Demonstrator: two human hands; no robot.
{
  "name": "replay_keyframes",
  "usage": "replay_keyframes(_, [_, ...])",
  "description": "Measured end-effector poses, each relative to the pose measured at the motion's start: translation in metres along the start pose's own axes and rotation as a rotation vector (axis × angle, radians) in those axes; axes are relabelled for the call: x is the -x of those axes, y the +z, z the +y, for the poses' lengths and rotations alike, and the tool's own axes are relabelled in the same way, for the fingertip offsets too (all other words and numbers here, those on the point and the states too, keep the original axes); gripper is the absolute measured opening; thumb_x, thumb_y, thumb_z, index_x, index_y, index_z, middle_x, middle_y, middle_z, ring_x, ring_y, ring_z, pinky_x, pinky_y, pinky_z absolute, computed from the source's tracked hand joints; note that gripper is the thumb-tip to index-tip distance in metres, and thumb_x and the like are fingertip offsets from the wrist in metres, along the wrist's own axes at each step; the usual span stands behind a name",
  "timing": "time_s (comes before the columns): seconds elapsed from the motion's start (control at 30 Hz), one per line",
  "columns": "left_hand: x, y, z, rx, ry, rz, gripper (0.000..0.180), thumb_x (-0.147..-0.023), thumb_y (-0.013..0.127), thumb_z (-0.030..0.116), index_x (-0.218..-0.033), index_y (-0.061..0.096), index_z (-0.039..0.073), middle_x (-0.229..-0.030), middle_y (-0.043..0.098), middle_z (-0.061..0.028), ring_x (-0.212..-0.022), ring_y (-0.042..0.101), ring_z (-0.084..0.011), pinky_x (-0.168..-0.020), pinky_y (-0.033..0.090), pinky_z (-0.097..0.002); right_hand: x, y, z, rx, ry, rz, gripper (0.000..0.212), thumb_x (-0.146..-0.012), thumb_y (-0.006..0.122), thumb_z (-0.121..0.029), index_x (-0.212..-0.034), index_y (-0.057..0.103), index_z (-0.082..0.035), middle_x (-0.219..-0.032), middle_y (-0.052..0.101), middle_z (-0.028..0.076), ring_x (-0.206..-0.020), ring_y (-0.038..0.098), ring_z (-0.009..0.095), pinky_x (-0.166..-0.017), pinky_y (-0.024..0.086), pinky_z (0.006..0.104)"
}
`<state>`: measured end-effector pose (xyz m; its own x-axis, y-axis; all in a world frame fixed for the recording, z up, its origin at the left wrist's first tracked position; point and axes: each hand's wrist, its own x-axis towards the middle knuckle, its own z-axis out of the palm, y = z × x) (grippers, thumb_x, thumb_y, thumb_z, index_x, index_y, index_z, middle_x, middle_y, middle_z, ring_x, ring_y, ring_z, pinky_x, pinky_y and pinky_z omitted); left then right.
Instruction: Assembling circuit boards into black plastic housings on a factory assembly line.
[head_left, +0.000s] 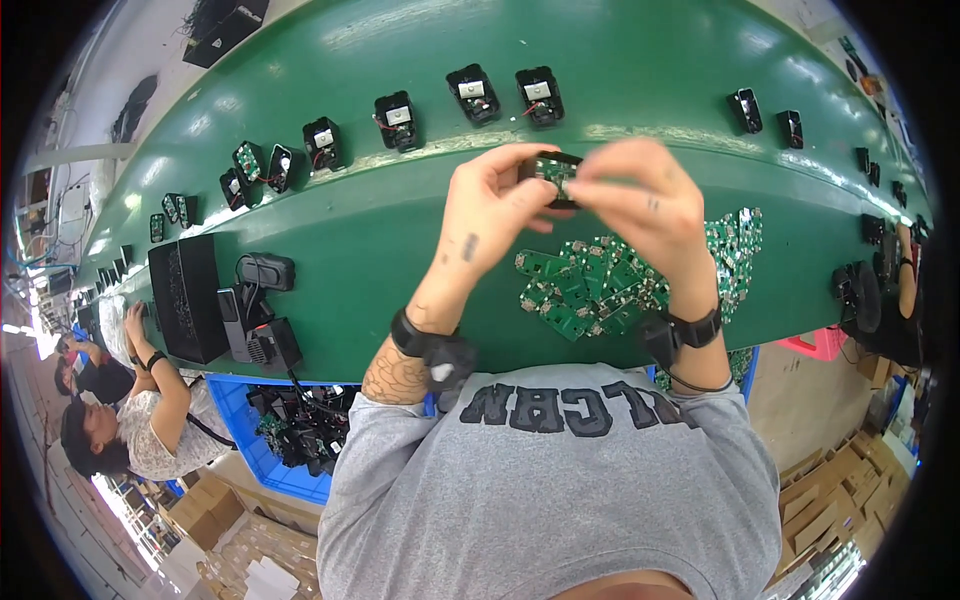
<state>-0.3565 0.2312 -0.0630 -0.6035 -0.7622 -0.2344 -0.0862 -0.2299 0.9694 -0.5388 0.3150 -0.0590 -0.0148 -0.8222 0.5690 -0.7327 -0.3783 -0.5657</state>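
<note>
My left hand is closed around a small black plastic housing, held above the bench in front of me. A green circuit board shows in the housing's open face. At the housing's right side, my right hand has its fingers pinched together against the board; motion blurs them, and whatever they grip is hidden. Below the hands lies a heap of loose green circuit boards, spreading right behind my right forearm.
Black housings with metal blocks and red wires stand in a row along the green bench. A black box and power adapters sit at left. A blue bin of black parts stands below. A co-worker is at left.
</note>
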Motion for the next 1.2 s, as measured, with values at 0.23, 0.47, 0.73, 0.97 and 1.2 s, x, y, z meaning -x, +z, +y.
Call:
replay_keyframes(0.23, [0.000, -0.012, 0.017, 0.028, -0.214, -0.221, 0.030, -0.081, 0.053, 0.019, -0.093, 0.065, -0.006, -0.075, 0.069, -0.0167, -0.059, 0.069, -0.0229, -0.048, 0.054, -0.0248, 0.001, -0.013, -0.009, -0.078, -0.241, -0.119, 0.027, -0.069, 0.075, -0.003, -0.095, 0.071, -0.002, -0.097, 0.070, 0.010, -0.086, 0.067, 0.026, -0.079, 0.055, 0.0377])
replay_keyframes(0.47, [-0.007, -0.018, 0.016, 0.097, -0.341, -0.412, 0.031, -0.082, 0.051, 0.018, -0.093, 0.064, -0.007, -0.071, 0.068, -0.0191, -0.052, 0.066, -0.0219, -0.044, 0.052, -0.0246, -0.001, -0.023, -0.009, -0.049, -0.247, -0.155, 0.021, -0.070, 0.075, -0.001, -0.089, 0.069, -0.001, -0.098, 0.066, 0.010, -0.099, 0.064, 0.027, -0.087, 0.053, 0.0425])
replay_keyframes(0.73, [0.032, 0.024, 0.014, -0.471, 0.502, 0.154, 0.048, -0.071, 0.074, 0.009, -0.117, 0.062, -0.001, -0.089, 0.070, -0.0137, -0.074, 0.070, -0.0162, -0.066, 0.059, -0.0284, 0.017, 0.005, -0.019, -0.674, 0.598, 0.168, 0.013, -0.071, 0.075, 0.003, -0.083, 0.072, -0.002, -0.113, 0.057, 0.008, -0.123, 0.050, 0.028, -0.102, 0.041, 0.0390])
replay_keyframes(0.97, [0.019, 0.027, -0.010, -0.466, 0.537, 0.292, 0.051, -0.072, 0.074, 0.008, -0.121, 0.061, 0.001, -0.092, 0.071, -0.0131, -0.076, 0.070, -0.0152, -0.065, 0.058, -0.0287, 0.026, 0.032, -0.007, -0.608, 0.516, 0.243, 0.014, -0.075, 0.072, 0.002, -0.089, 0.073, -0.002, -0.126, 0.058, 0.015, -0.134, 0.042, 0.032, -0.108, 0.036, 0.0477])
replay_keyframes(1.2, [0.016, 0.000, -0.013, 0.095, 0.069, -0.050, 0.038, -0.094, 0.060, 0.016, -0.125, 0.055, -0.007, -0.098, 0.066, -0.0092, -0.079, 0.066, -0.0140, -0.073, 0.059, -0.0303, 0.005, 0.021, 0.005, -0.616, 0.435, -0.196, 0.023, -0.072, 0.076, -0.004, -0.086, 0.060, 0.000, -0.118, 0.066, 0.014, -0.074, 0.058, 0.016, -0.072, 0.050, 0.0298])
